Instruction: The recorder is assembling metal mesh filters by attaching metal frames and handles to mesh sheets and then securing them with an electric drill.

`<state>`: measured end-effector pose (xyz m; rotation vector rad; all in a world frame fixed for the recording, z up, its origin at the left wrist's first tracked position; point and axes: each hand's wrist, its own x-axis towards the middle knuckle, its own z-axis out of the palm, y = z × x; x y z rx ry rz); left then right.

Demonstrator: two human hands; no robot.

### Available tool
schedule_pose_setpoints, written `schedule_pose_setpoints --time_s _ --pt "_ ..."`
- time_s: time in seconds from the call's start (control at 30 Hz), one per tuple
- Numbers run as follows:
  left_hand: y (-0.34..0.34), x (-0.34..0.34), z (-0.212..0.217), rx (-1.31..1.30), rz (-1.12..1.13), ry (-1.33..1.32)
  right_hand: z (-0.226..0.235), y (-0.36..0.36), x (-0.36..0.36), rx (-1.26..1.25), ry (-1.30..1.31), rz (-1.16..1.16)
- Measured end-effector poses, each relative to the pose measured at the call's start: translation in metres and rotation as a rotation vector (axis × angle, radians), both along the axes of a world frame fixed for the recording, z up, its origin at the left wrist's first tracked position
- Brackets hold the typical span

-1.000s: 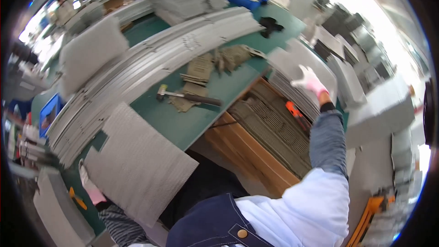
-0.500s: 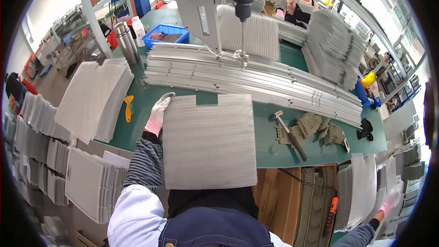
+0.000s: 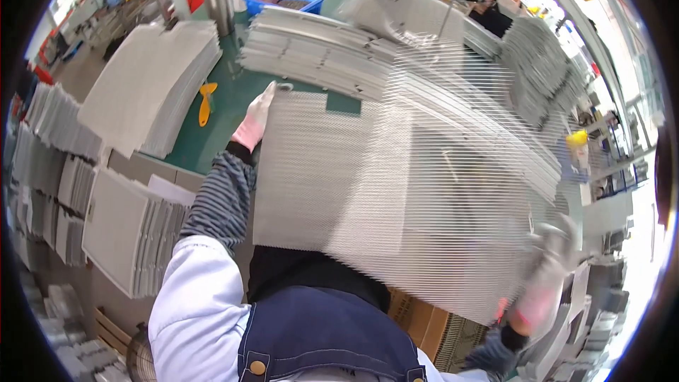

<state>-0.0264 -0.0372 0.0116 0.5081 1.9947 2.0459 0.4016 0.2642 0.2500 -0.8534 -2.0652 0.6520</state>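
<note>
A notched grey mesh panel (image 3: 304,170) lies in front of my body. My gloved left hand (image 3: 256,119) is closed on its upper left corner. Across its right part slants a second, see-through mesh sheet (image 3: 445,205), smeared by motion. My gloved right hand (image 3: 546,276), blurred too, grips this sheet near its lower right edge. A hammer (image 3: 453,168) shows faintly through the moving sheet, which veils that side of the green table (image 3: 233,64).
Long aluminium profiles (image 3: 311,49) lie beyond the panel. At the left stand a stack of mesh panels (image 3: 141,78) and a yellow scraper (image 3: 206,104). A blue basket (image 3: 318,8) and a steel flask (image 3: 218,1) are farther back. A co-worker (image 3: 498,10) is at back right.
From the far right, my right hand has come inward, bringing a mesh sheet over the notched panel. My left hand still holds that panel. The whole view has shifted.
</note>
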Motion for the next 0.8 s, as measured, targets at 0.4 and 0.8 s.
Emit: schedule_pose_setpoints --time_s 0.4,0.8 --pt "0.009 0.005 -0.004 0.201 0.247 -0.231 -0.205 0.000 -0.159 -0.965 0.102 0.501" --pt "0.003 0.007 0.004 0.538 -0.224 -0.498 -0.230 0.017 -0.173 -1.082 0.052 0.645"
